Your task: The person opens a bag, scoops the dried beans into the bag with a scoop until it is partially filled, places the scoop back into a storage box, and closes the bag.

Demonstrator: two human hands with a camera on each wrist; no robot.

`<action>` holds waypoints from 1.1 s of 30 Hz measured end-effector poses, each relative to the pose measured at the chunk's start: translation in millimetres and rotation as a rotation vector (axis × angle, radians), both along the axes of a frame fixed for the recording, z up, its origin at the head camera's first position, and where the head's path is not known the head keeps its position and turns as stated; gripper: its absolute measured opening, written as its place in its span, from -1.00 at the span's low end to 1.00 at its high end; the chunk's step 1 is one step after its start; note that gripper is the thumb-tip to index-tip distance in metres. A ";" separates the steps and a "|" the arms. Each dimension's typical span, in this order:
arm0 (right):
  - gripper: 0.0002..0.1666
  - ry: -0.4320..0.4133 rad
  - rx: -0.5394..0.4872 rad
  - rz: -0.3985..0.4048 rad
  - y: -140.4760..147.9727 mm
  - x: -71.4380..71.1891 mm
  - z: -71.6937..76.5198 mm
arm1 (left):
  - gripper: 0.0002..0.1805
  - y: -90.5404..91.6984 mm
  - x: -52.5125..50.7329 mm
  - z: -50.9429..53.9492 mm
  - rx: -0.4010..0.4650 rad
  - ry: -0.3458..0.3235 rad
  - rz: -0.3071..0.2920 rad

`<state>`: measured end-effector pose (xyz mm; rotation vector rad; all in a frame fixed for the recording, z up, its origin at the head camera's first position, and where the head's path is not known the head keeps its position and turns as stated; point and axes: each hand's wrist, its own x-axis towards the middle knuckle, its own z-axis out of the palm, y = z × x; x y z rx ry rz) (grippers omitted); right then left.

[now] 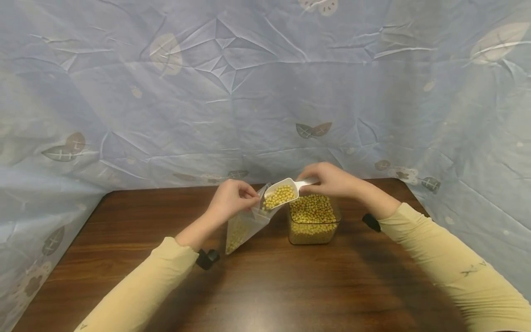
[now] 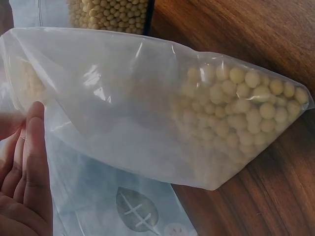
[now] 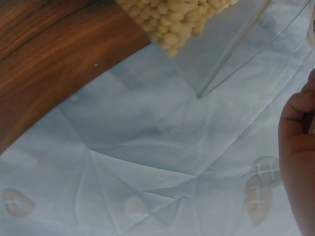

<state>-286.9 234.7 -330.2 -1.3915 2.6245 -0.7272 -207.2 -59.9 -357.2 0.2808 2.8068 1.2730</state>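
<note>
My left hand [image 1: 232,199] pinches the rim of a clear plastic bag [image 1: 254,226] between thumb and fingers. Soybeans [image 2: 241,105] fill the bag's bottom corner, which hangs tilted down over the table. My right hand [image 1: 332,180] grips the handle of a white scoop [image 1: 295,185] loaded with soybeans. The scoop's front lip lies at the bag's mouth, tipped toward it. Just below the right hand stands a clear square container [image 1: 313,235] holding many more soybeans. In the right wrist view only part of the right hand [image 3: 300,147] shows, at the right edge; the scoop is mostly out of frame.
The dark brown wooden table [image 1: 265,286] spreads under both arms. Behind it and along the sides hangs a pale blue cloth [image 1: 265,106] with leaf prints. Small black devices [image 1: 207,259] sit at both wrists.
</note>
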 end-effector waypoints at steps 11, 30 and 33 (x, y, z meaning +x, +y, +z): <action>-0.74 0.327 0.010 0.092 -5.7 12.3 4.1 | -0.89 -0.4 2.9 3.6 -0.018 0.011 0.001; -0.79 0.409 0.034 0.065 7.7 12.9 12.4 | -0.89 -4.2 4.0 7.0 -0.029 0.033 0.006; -0.77 0.379 0.050 0.044 11.8 13.9 15.8 | -0.89 -4.5 3.2 6.0 -0.029 0.026 0.009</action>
